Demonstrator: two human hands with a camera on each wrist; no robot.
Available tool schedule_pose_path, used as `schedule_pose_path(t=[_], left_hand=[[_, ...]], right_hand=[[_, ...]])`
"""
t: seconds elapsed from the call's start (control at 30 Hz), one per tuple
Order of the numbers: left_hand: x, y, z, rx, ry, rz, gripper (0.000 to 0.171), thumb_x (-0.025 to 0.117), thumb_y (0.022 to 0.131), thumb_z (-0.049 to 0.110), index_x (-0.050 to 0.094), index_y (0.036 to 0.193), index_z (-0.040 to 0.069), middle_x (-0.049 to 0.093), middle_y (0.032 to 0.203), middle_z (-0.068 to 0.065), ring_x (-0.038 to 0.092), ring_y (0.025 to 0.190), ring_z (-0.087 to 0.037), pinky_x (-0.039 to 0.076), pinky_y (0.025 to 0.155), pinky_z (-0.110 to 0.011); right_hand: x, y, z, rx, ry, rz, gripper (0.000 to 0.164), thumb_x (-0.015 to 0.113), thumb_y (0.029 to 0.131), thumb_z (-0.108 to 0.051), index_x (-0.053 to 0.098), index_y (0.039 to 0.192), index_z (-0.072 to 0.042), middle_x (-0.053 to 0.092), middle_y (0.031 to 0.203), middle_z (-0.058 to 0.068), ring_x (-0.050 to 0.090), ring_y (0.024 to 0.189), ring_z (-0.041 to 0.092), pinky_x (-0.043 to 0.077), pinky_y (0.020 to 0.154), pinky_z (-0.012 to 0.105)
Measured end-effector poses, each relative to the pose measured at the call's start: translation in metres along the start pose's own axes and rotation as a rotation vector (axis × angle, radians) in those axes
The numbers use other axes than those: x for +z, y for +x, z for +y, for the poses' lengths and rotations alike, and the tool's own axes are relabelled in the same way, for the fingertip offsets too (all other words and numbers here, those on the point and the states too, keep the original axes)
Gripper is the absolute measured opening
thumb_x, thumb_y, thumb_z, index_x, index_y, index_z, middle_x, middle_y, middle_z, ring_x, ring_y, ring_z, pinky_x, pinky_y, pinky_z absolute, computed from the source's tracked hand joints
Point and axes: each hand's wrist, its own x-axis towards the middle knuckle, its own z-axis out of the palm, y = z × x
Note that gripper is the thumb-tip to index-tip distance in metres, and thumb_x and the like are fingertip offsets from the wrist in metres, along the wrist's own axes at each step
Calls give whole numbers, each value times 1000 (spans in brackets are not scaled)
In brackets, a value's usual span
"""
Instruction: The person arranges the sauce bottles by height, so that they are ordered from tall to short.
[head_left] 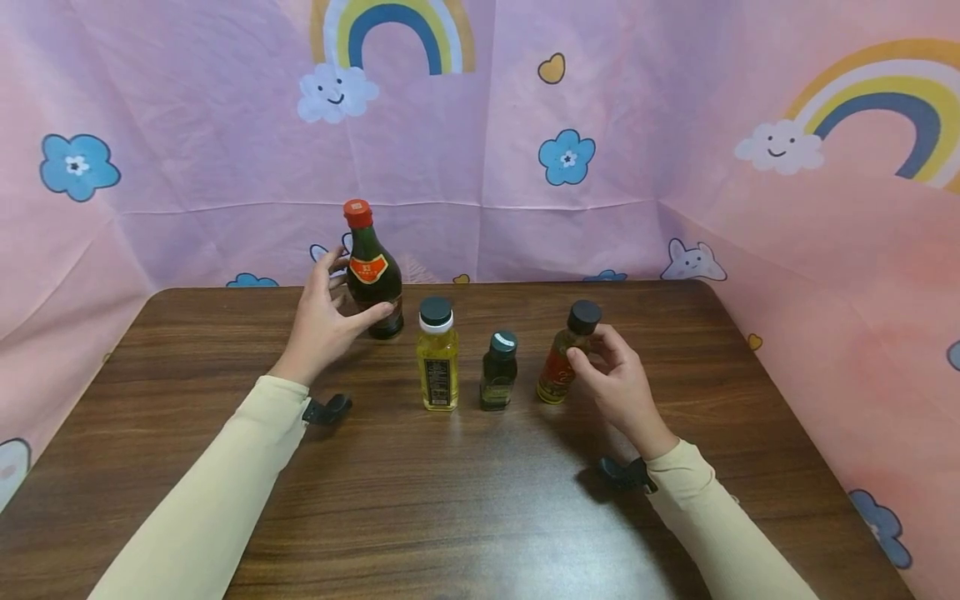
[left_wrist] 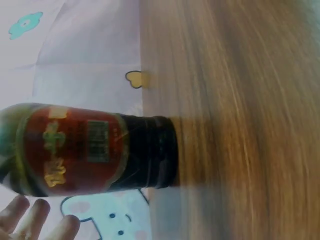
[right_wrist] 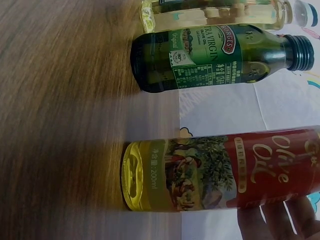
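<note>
Four bottles stood in a row on the wooden table [head_left: 465, 500] in the head view. The left hand [head_left: 322, 325] curled around the red-capped dark bottle [head_left: 372, 271], farthest left. The right hand [head_left: 618, 379] pinched the olive oil bottle [head_left: 564, 354], farthest right. Both bottles looked gripped but unlifted; raising them upright seemed next. Only the left wrist view showed fingertips [left_wrist: 35, 220] beside the dark bottle's label. Only the right wrist view made the olive oil lettering readable, with the green bottle [right_wrist: 215, 57] beside it.

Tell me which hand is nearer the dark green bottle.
Right. The right hand holds the red-labelled oil bottle just right of the green bottle; the left hand is farther off, gripping the red-capped bottle beyond the yellow one.
</note>
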Motion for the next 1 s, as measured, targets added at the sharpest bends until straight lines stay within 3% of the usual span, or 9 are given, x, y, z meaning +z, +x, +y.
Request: schedule_pose_path(t=[0.17, 0.33, 0.43, 0.67, 0.83, 1.0], left_hand=[[-8, -10, 2, 22, -20, 24, 109, 86, 86, 31, 13, 167, 22, 31, 164, -14, 37, 147, -35, 37, 117, -57], [-12, -23, 6, 98, -47, 84, 102, 87, 86, 19, 22, 165, 20, 40, 158, -11, 43, 143, -31, 43, 113, -54], [-11, -34, 12, 141, -61, 85, 99, 87, 85, 13, 27, 163, 18, 44, 153, -11, 46, 139, -31, 47, 110, -52], [-2, -53, 28, 196, -91, -16, 89, 86, 86, 9, 35, 159, 17, 52, 146, -8, 48, 136, -25, 50, 108, -41], [13, -65, 34, 193, -84, -128, 82, 85, 87, 12, 40, 156, 13, 54, 143, -11, 49, 137, -27, 48, 110, -49], [31, -74, 29, 175, -81, -202, 69, 77, 95, 19, 43, 155, 16, 53, 144, -12, 49, 139, -29, 47, 110, -52]], right_hand=[[0, 0, 1, -2, 3, -1, 31, 67, 102, -11, 60, 130, -2, 65, 126, 14, 63, 118, 15, 53, 93, 21], [-1, -1, 0, -1, 6, 1, 30, 68, 101, -11, 60, 129, -3, 65, 126, 14, 63, 117, 12, 53, 93, 20], [0, -1, 0, -2, 4, 0, 30, 68, 101, -11, 60, 130, -3, 65, 126, 14, 63, 116, 8, 53, 93, 19], [0, -1, -1, 1, 8, 7, 31, 67, 101, -10, 60, 131, -3, 64, 128, 15, 63, 121, 19, 53, 94, 22], [0, -2, -1, 12, 5, 8, 31, 66, 102, -11, 60, 131, -2, 63, 128, 15, 62, 124, 27, 53, 100, 38], [1, -2, 0, 22, -1, 8, 31, 66, 103, -13, 58, 131, -2, 63, 129, 15, 61, 126, 26, 53, 101, 40]])
